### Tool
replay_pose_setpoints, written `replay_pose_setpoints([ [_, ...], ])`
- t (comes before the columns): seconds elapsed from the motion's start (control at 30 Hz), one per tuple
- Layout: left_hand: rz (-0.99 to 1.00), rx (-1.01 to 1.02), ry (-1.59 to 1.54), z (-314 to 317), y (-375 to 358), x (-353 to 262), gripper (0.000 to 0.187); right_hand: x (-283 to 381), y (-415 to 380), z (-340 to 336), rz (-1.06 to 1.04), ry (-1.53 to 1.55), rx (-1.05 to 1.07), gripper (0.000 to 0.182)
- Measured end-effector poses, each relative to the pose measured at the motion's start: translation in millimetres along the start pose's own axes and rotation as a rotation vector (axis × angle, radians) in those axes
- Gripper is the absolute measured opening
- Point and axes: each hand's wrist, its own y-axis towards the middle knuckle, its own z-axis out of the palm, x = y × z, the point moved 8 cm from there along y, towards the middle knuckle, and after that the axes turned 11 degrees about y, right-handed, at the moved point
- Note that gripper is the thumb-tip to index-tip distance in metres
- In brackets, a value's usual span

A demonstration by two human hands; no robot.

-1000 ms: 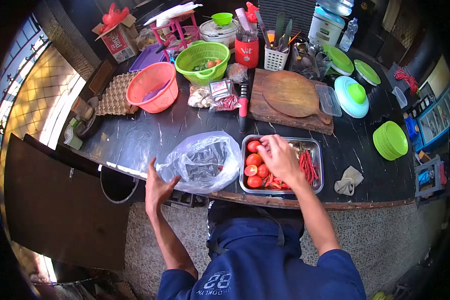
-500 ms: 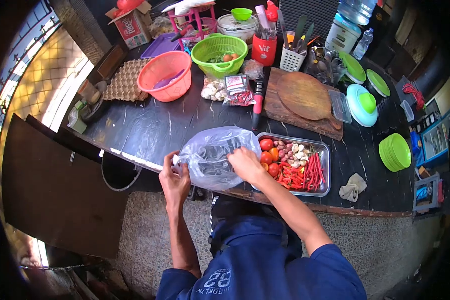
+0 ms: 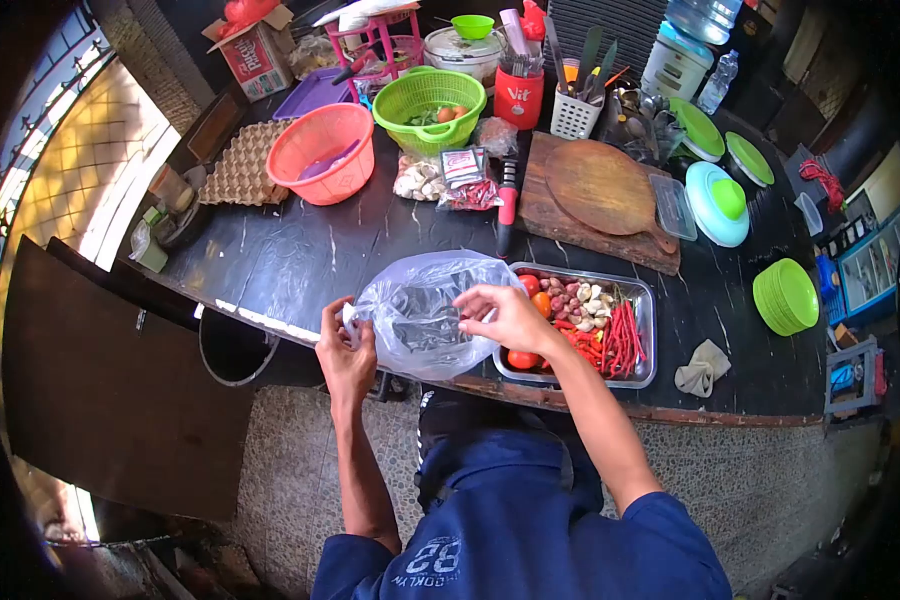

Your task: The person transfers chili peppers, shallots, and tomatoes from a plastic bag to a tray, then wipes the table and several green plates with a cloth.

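A clear, puffed-out plastic bag (image 3: 420, 335) lies at the table's front edge. My left hand (image 3: 347, 350) is closed on the bag's gathered whitish end at its left side. Over the right part of the bag, my right hand (image 3: 510, 318) has its thumb and fingers apart, with nothing visible between them. Just right of it is a metal tray (image 3: 653, 335) of tomatoes (image 3: 541, 304), shallots, garlic cloves (image 3: 596, 306) and red chilies (image 3: 625, 340). My right hand and forearm hide part of the tray's left side.
Behind the bag stand a pink basin (image 3: 325, 185), a green basket (image 3: 430, 98) with eggs, and small packets (image 3: 465, 170). A sharpener with a red handle (image 3: 507, 205) lies beside wooden cutting boards (image 3: 600, 190). Green plates (image 3: 785, 300) and a crumpled cloth (image 3: 703, 368) are at right.
My right hand has lifted off the bag slightly and its fingers have spread from a closed pose. My left hand stays at the bag's gathered end. The whole view has shifted slightly.
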Motion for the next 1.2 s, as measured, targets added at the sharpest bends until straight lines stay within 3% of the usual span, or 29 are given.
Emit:
replay_pose_setpoints([
  [0.1, -0.009, -0.007, 0.019, 4.4, 0.1, 12.5, 0.05, 24.3, -43.0, -30.6, 0.046, 0.006, -0.052, 0.033],
  [0.23, -0.029, 0.095, 0.028, 29.1, 7.3, 44.3, 0.063, 31.7, -89.2, -75.4, 0.143, -0.274, -0.15, 0.031],
  [0.3, -0.052, 0.194, -0.08, 42.8, 9.1, 44.9, 0.066, 15.4, -102.8, -91.5, 0.18, -0.389, -0.151, 0.029],
  [0.37, -0.041, 0.228, -0.202, 53.2, 11.7, 38.9, 0.06, 4.4, -107.3, -92.1, 0.164, -0.678, -0.017, 0.031],
  [0.43, -0.008, 0.233, -0.087, 58.8, 15.4, 36.9, 0.055, 18.4, -103.0, -87.4, 0.102, -0.746, -0.008, 0.033],
  [0.5, 0.019, 0.151, -0.08, 58.4, 18.3, 39.6, 0.05, 35.4, -94.0, -88.6, 0.076, -0.567, -0.176, 0.031],
  [0.53, -0.155, 0.259, -0.069, 60.9, 17.9, 49.7, 0.06, 42.4, -86.9, -89.0, 0.034, -0.491, -0.299, 0.033],
  [0.57, -0.157, 0.253, -0.065, 58.8, 17.6, 45.5, 0.06, 49.8, -78.8, -86.6, -0.004, -0.435, -0.396, 0.038],
  [0.63, -0.074, 0.065, -0.035, 45.1, 18.1, 30.5, 0.046, 62.2, -60.5, -74.3, -0.129, -0.581, -0.472, 0.045],
  [0.77, -0.094, 0.1, -0.077, 52.8, 20.9, 55.6, 0.049, 24.4, -11.1, -40.9, -0.006, -0.927, -0.283, 0.04],
  [0.8, -0.066, 0.069, 0.0, 52.1, 17.0, 54.4, 0.05, 23.8, -2.3, -34.3, -0.052, -0.873, -0.321, 0.037],
  [0.9, -0.18, 0.309, -0.552, 63.4, -4.8, 16.2, 0.052, 26.4, 20.5, -4.1, -0.203, -0.567, -0.384, 0.029],
  [0.97, -0.142, 0.402, -0.712, 85.1, -12.2, 36.8, 0.059, 21.0, 35.1, 23.9, -0.342, -0.362, -0.336, 0.039],
  [1.03, -0.211, 0.457, -0.827, 95.3, -22.4, 36.9, 0.067, 6.3, 47.2, 50.0, -0.126, 0.069, -0.143, 0.057],
  [1.07, -0.213, 0.452, -0.828, 101.3, -24.0, 44.4, 0.067, -12.4, 54.0, 64.3, -0.202, 0.244, -0.138, 0.072],
  [1.17, -0.346, 0.386, -0.939, 117.3, -23.6, 74.8, 0.07, -0.2, 50.5, 71.5, -0.26, 0.157, -0.222, 0.076],
  [1.2, -0.336, 0.402, -0.934, 114.2, -23.1, 68.9, 0.067, 0.6, 51.2, 67.0, -0.232, 0.046, -0.299, 0.058],
])
